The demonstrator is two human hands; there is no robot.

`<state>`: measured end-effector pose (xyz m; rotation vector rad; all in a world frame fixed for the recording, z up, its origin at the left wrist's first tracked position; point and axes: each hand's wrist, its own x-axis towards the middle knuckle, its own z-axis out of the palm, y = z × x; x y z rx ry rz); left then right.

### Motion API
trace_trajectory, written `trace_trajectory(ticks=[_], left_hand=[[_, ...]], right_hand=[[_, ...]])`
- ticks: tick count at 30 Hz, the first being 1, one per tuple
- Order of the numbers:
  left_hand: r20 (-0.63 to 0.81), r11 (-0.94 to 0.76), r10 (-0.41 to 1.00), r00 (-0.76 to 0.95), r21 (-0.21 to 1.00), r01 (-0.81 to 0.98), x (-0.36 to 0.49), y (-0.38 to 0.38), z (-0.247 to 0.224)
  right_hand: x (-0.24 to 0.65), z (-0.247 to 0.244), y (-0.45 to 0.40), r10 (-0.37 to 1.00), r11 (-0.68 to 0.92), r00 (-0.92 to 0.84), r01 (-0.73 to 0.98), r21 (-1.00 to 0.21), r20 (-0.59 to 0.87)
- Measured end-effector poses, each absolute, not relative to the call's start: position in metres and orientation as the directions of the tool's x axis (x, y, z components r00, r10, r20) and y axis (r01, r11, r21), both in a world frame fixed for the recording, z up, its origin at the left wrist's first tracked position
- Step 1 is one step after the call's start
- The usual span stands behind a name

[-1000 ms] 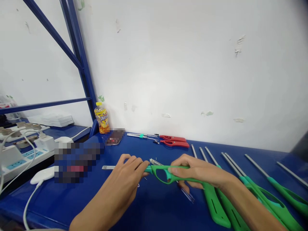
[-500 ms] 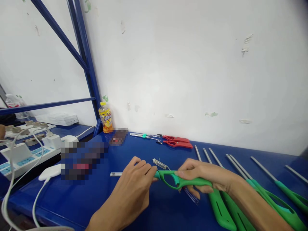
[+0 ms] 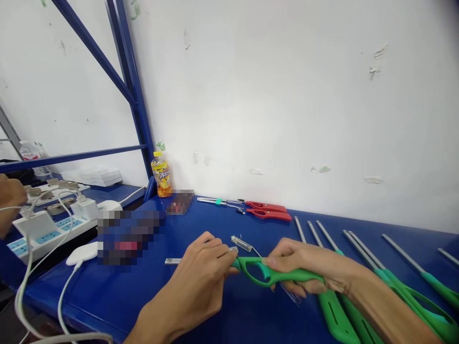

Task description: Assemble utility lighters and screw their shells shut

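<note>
A green long-necked lighter [image 3: 294, 277] lies level between my hands, its metal tube pointing left. My left hand [image 3: 201, 274] is closed round the tube, close to the teal collar, and the tube's tip sticks out beyond it. A small metal end shows above its fingertips. My right hand [image 3: 297, 263] grips the green handle behind the trigger loop, thumb on top. Below its fingers some clear, thin pieces [image 3: 291, 292] show, partly hidden. Just behind the lighter, a transparent lighter insert [image 3: 241, 243] with a thin wire rests on the blue table [image 3: 229, 315].
Several green lighters [image 3: 337, 317] lie on the right. Red lighter bodies [image 3: 268, 215] with wired metal tubes lie near the wall. A yellow-capped drink bottle [image 3: 162, 176] stands at the back. Left are a power strip [image 3: 57, 229], white cables and another person's hand [image 3: 10, 203].
The scene has shifted slightly to the right in view. My grip on the lighter looks much the same. More of the other person's hand shows at the left edge.
</note>
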<state>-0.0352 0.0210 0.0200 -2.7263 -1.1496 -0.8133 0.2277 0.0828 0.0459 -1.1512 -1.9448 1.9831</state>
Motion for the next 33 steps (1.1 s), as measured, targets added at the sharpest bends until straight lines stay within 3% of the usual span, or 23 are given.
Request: trace_trajectory(ticks=[9,16,22,27,29,33], left_hand=[[0.524,-0.706,0.66,0.539,0.186,0.684,-0.044,0.025,0.011],[0.556,-0.72,0.593,0.583,0.042,0.692,-0.043,0.042,0.009],[0.781,-0.645,0.447,0.437,-0.057,0.762,-0.049,0.052,0.007],[0.843,-0.594,0.414,0.343,-0.035,0.804,-0.053,0.055,0.006],[0.853,-0.581,0.412,0.321,-0.026,0.813,-0.055,0.056,0.005],[0.837,-0.59,0.438,0.327,-0.006,0.807,-0.054,0.056,0.003]], right_hand=[[0.224,0.054,0.073,0.651,-0.052,-0.653,0.47,-0.881,-0.387],[0.218,0.05,0.072,0.698,0.022,-0.653,0.432,-0.902,-0.295],[0.223,0.059,0.073,0.7,0.002,-0.699,0.206,-0.979,-0.146],[0.222,0.054,0.074,0.66,-0.145,-0.743,-0.267,-0.953,0.108],[0.219,0.052,0.074,0.623,-0.181,-0.769,-0.323,-0.929,0.145],[0.211,0.052,0.069,0.51,-0.2,-0.849,-0.272,-0.941,0.136]])
